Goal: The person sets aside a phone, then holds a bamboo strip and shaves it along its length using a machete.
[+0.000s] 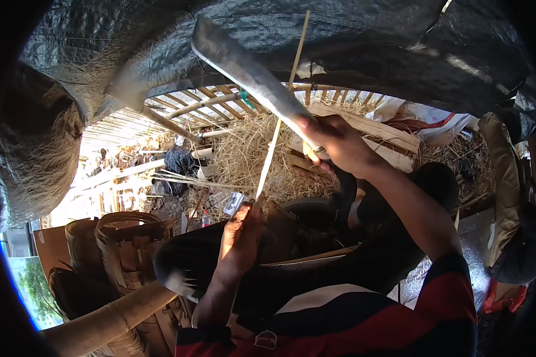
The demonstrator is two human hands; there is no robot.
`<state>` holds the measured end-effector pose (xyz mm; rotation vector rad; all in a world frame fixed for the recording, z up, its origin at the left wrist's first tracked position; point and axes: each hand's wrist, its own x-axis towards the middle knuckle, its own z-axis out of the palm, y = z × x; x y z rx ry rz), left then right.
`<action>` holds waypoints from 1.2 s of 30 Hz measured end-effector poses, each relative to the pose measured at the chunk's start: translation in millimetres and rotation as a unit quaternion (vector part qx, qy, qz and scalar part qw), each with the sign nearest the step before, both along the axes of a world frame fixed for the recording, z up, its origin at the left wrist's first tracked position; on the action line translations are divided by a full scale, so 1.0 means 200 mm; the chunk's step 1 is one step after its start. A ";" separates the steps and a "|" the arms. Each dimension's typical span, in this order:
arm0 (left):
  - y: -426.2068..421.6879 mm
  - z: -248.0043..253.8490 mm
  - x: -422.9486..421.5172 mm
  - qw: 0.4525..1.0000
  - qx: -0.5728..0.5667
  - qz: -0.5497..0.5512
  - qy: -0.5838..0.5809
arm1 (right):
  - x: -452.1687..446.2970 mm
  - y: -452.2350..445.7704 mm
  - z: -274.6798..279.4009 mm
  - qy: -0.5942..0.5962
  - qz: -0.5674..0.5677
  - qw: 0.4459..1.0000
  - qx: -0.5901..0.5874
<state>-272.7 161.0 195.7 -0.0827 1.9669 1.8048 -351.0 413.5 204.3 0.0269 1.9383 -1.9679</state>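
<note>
A striped short-sleeved shirt [339, 327] and black trousers [351, 271] are clothing the person.
Broad bands of red and near-black are crossing the shirt, and a cream-white band is curving over its front. A small badge [265, 340] with a pale outline is showing on the fabric, its lettering staying too small to read. The right sleeve [449, 291] is ending in a dark hem band, with red filling the cloth behind it. Beyond the sleeves, the forearms [411, 205], left hand [239, 238] and right hand [338, 143] are showing bare.
</note>
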 end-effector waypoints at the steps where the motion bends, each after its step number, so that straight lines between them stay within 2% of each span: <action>1: 0.01 -0.01 0.01 1.000 -0.006 -0.011 0.019 | -0.02 0.03 -0.02 0.034 0.006 0.999 -0.036; 2: 0.02 0.00 0.01 1.000 -0.004 -0.009 0.018 | -0.01 0.02 -0.03 0.033 0.007 0.999 -0.034; 4: 0.05 0.03 0.00 0.993 -0.096 -0.018 0.059 | 0.03 -0.04 -0.05 0.003 -0.017 0.999 -0.039; 6: 0.05 0.03 -0.01 0.996 -0.080 -0.003 0.047 | 0.09 -0.09 -0.06 -0.032 0.051 0.998 -0.001; 8: 0.05 0.03 -0.03 0.997 -0.065 0.016 0.031 | 0.09 -0.11 -0.01 -0.047 0.060 0.997 0.027; 11: 0.05 0.04 -0.02 1.000 -0.006 0.027 -0.013 | 0.02 -0.03 0.00 -0.006 0.006 0.999 -0.045; 13: 0.06 0.02 -0.01 0.987 -0.087 -0.032 0.134 | 0.00 0.01 -0.04 0.035 0.000 0.996 -0.087; 14: 0.06 0.01 -0.01 0.987 -0.085 -0.031 0.134 | 0.00 0.01 -0.05 0.037 0.000 0.995 -0.093; 16: 0.07 -0.02 -0.01 0.949 -0.178 -0.047 0.258 | 0.08 -0.07 -0.06 -0.039 0.004 0.998 -0.051; 17: 0.06 -0.02 -0.02 0.948 -0.178 -0.045 0.258 | 0.10 -0.11 -0.10 -0.038 0.071 0.996 -0.036; 18: 0.05 -0.03 -0.02 0.950 -0.177 -0.054 0.250 | 0.12 -0.15 -0.04 0.066 0.095 0.989 0.096; 20: 0.05 -0.01 -0.03 0.953 -0.177 -0.065 0.237 | 0.12 -0.16 -0.05 0.145 0.129 0.973 0.121; 22: 0.07 0.06 -0.03 0.968 -0.203 -0.056 0.133 | 0.10 -0.11 -0.05 -0.033 0.052 0.998 -0.025; 24: 0.06 0.06 -0.02 0.975 -0.186 -0.048 0.113 | 0.03 -0.02 -0.01 0.004 -0.022 0.999 -0.041; 26: 0.06 0.05 -0.02 0.981 -0.166 -0.045 0.096 | -0.01 0.07 0.04 0.007 -0.030 0.999 0.014; 27: 0.07 0.04 -0.02 0.970 -0.176 -0.044 0.164 | 0.00 0.05 0.04 -0.014 -0.056 0.998 0.016; 28: 0.08 0.03 -0.02 0.954 -0.185 -0.042 0.230 | 0.00 0.04 0.01 0.013 -0.026 0.999 -0.017; 30: 0.06 0.04 -0.03 0.961 -0.190 -0.034 0.199 | 0.06 -0.04 -0.04 -0.044 -0.018 0.999 -0.017; 32: 0.04 0.04 -0.03 0.966 -0.199 -0.030 0.164 | 0.07 -0.04 -0.09 -0.045 -0.025 0.998 -0.028; 34: 0.04 0.03 -0.02 0.961 -0.187 -0.038 0.201 | 0.04 0.00 -0.03 -0.061 -0.016 0.997 -0.054; 35: 0.04 0.02 -0.01 0.962 -0.184 -0.033 0.201 | 0.02 0.02 0.02 -0.046 -0.044 0.998 -0.003; 36: 0.03 0.00 0.00 0.939 -0.197 -0.040 0.280 | 0.01 0.06 0.01 -0.058 -0.051 0.997 0.019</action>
